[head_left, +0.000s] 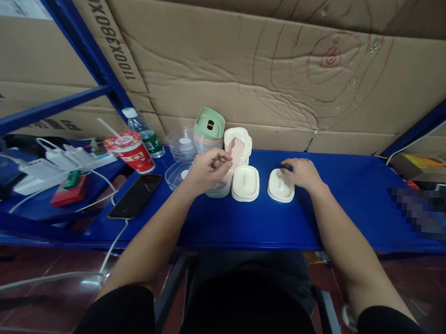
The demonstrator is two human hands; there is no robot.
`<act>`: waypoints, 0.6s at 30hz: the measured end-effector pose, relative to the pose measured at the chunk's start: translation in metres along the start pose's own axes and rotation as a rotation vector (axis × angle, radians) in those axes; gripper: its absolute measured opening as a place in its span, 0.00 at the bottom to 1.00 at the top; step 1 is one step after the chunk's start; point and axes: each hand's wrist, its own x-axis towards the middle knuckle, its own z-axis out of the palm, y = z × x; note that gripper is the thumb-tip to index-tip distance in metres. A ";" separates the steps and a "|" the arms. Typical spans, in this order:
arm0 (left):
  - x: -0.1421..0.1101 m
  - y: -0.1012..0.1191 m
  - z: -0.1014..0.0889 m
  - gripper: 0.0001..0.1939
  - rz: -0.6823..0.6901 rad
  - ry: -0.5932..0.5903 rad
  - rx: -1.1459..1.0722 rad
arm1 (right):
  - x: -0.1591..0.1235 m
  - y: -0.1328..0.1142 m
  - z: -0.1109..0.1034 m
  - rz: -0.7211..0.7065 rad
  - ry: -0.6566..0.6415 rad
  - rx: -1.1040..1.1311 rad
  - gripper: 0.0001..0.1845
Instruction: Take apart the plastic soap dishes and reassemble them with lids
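Note:
My left hand (209, 172) is closed in a pinch beside a thin pink piece (236, 148), which it appears to hold; the exact contact is partly hidden by the fingers. Under and behind that hand stand a pale container (220, 191) and clear plastic bowls (182, 140). A short stack of cream square lids (245, 182) with raised grips lies just to its right. Farther right, a single cream lid (281, 189) lies flat on the table. My right hand (301, 173) hovers over or touches that lid's far right corner, fingers bent and apart.
Behind the left hand are a green square lid (210, 123) on stacked containers and a pile of cream pieces (243, 133). At left stand a red cup (131, 151) with a straw, a water bottle (145, 134) and a phone (136, 197) on a cable. Cardboard (214, 60) walls the back.

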 end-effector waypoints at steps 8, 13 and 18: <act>0.010 0.023 0.049 0.10 -0.237 -0.086 -0.557 | 0.001 -0.032 -0.001 -0.150 0.168 0.877 0.49; 0.011 0.030 0.112 0.09 -0.399 -0.151 -0.733 | 0.004 -0.024 -0.008 0.045 0.255 0.917 0.42; -0.015 0.031 0.145 0.21 -0.495 -0.214 -0.539 | 0.007 0.012 -0.015 0.121 0.049 0.685 0.36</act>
